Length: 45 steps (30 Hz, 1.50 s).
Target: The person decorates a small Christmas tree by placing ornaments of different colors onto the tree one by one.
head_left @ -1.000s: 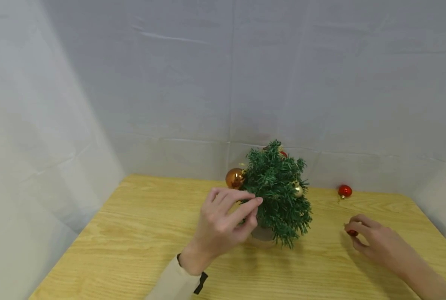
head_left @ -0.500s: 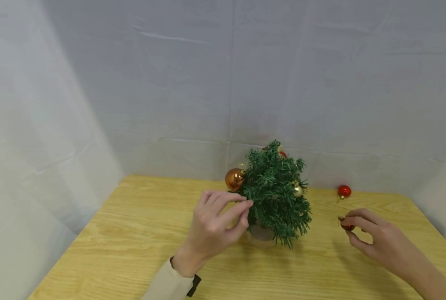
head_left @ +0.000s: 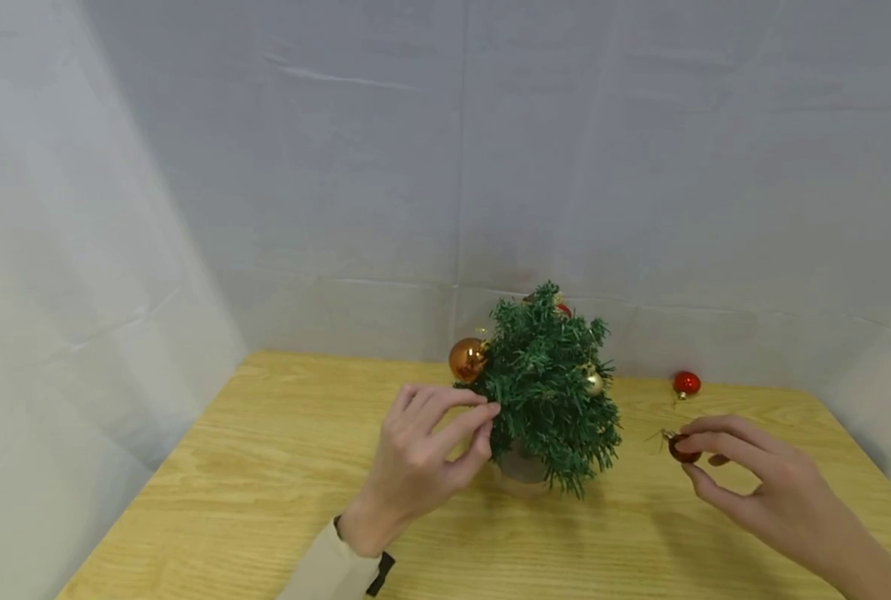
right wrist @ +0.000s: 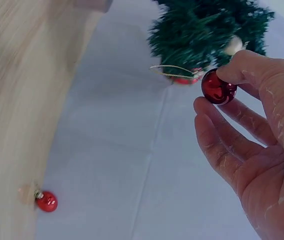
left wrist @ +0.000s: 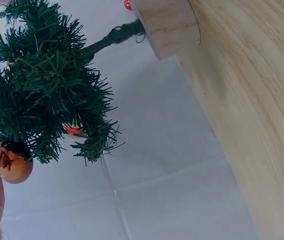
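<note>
Between the thumb and the fingertips of the right hand [head_left: 778, 483], above the table [head_left: 302, 450], is a dark ball [right wrist: 219, 90]; this grip is closed only so far as the ball allows. From its cap a thin loop [right wrist: 171, 66] extends away from the fingers. To the left of this grip, well apart, stands the tree [head_left: 546, 392], upright on its base [left wrist: 169, 27]. On the tree's side nearest to this grip hangs a gold ball [head_left: 593, 382]. Beyond the grip, near the rear edge of the table, lies a red ball [head_left: 687, 383]. The left hand [head_left: 422, 446] is at the left side of the tree, thumb and forefinger close together; whether they hold a twig, I cannot tell. Just beyond these fingers is an orange ball [head_left: 468, 359], against the branches.
</note>
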Tool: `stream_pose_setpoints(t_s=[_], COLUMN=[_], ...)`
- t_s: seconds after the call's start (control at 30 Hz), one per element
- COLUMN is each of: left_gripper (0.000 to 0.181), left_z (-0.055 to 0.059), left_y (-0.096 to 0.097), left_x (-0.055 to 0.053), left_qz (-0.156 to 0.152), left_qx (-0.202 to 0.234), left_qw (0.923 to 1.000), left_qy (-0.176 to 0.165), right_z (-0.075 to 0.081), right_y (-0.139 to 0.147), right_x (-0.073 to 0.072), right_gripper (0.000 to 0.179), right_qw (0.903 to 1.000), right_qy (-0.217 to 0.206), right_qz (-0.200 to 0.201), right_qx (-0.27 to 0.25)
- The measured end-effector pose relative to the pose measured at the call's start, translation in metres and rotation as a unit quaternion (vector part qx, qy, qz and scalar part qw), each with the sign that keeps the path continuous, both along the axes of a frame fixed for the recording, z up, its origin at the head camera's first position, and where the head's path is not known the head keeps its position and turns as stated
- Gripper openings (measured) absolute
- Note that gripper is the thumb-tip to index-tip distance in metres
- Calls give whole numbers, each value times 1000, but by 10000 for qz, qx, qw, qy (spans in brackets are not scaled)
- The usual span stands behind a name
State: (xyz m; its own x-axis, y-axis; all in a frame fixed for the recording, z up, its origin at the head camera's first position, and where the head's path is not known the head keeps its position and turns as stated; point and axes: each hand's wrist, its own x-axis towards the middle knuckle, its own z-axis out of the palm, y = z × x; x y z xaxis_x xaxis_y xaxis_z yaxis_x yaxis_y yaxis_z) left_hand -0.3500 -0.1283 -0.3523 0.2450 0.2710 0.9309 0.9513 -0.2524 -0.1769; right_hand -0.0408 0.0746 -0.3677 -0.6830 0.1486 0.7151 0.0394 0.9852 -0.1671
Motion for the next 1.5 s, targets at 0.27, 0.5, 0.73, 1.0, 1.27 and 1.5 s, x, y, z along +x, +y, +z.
stream_pose_setpoints(t_s=[0.27,0.5,0.73,1.0,1.27,1.5], left_gripper=[21,20,18,18,16,16], left_z=[0,-1,-1,0,4,4], left_y=[0,-2,-3,-8,-8,-7], left_x=[0,5,14,23,33,37], left_qz=[-109,-369,-625,-734,-794,-864], left_qx=[-16,-223,-462,-1073,-1165,-1393], left_qw=[9999,9988,9955,9877,9851,9805], left_qy=[4,-244,-542,-870,-985,-1086], right_z=[12,20,29,31,35,39], right_y=[-16,-27,-40,-50,-58,-64], right_x=[-3,-14,-25,-37,-48,-55], right_gripper=[35,34,30,23,20,19], right_qw=[9984,9919,9862,9751,9682,9645], right_qy=[279,814,922,1092,1104,1041], right_qz=[360,883,1286,1827,2152,2335], right_qx=[-341,-424,-496,-616,-639,-656])
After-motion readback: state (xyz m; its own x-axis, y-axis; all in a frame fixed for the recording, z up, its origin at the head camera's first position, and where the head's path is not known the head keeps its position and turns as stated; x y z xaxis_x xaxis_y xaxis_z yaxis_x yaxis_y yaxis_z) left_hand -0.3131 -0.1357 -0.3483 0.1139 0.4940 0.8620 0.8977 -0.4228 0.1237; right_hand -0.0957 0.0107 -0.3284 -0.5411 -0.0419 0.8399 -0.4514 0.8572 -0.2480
